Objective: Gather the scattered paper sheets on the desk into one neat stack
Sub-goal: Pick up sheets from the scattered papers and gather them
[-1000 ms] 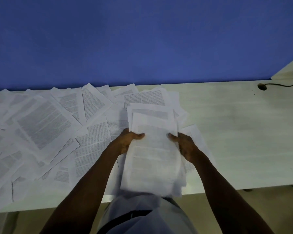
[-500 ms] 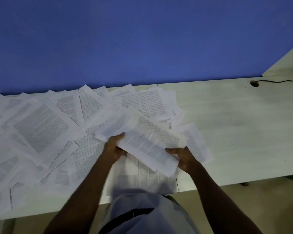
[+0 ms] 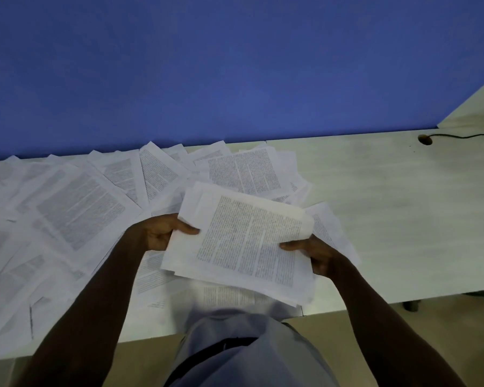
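Observation:
I hold a sheaf of printed paper sheets [image 3: 246, 244] above the desk, tilted, text side up. My left hand [image 3: 160, 233] grips its left edge with the thumb on top. My right hand [image 3: 316, 255] grips its right edge, thumb on top as well. The sheaf's edges are uneven, with lower sheets sticking out at the left and bottom. Many more printed sheets [image 3: 76, 213] lie scattered and overlapping over the left half of the pale desk [image 3: 403, 219]. Some sheets [image 3: 243, 174] lie just behind the sheaf, and one [image 3: 333, 233] pokes out under my right hand.
A blue wall [image 3: 235, 65] runs along the desk's far edge. At the far right a cable [image 3: 464, 135] leads into a round hole [image 3: 425, 139] in the desk. The desk's front edge crosses just in front of my body.
The sheaf has turned from upright in my hands to slanted, then levelled and risen a little, text now facing up. Both hands have kept their grip on its sides.

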Available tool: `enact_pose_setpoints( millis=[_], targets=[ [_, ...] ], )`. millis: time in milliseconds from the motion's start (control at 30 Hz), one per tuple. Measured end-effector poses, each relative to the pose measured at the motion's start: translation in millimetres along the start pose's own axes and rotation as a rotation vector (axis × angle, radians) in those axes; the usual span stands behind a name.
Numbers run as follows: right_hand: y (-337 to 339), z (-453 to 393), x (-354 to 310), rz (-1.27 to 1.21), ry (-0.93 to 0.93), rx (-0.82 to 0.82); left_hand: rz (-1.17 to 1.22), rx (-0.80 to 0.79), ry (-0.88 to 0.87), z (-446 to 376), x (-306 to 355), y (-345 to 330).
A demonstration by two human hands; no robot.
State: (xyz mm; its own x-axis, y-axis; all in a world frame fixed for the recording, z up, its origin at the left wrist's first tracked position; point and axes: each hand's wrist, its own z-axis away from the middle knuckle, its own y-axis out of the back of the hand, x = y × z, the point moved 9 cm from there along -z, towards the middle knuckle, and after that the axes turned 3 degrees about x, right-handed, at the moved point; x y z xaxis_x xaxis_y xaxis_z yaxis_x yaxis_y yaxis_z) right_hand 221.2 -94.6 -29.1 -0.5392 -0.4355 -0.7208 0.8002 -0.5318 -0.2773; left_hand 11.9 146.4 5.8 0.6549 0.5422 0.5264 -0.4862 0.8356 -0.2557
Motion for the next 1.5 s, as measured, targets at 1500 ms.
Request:
enact_pose_setpoints(
  millis=[1500],
  targets=[
    [47,61,2,0.114,0.122,0.436,0.146,0.100,-0.348,-63,-2,-120]
  ],
)
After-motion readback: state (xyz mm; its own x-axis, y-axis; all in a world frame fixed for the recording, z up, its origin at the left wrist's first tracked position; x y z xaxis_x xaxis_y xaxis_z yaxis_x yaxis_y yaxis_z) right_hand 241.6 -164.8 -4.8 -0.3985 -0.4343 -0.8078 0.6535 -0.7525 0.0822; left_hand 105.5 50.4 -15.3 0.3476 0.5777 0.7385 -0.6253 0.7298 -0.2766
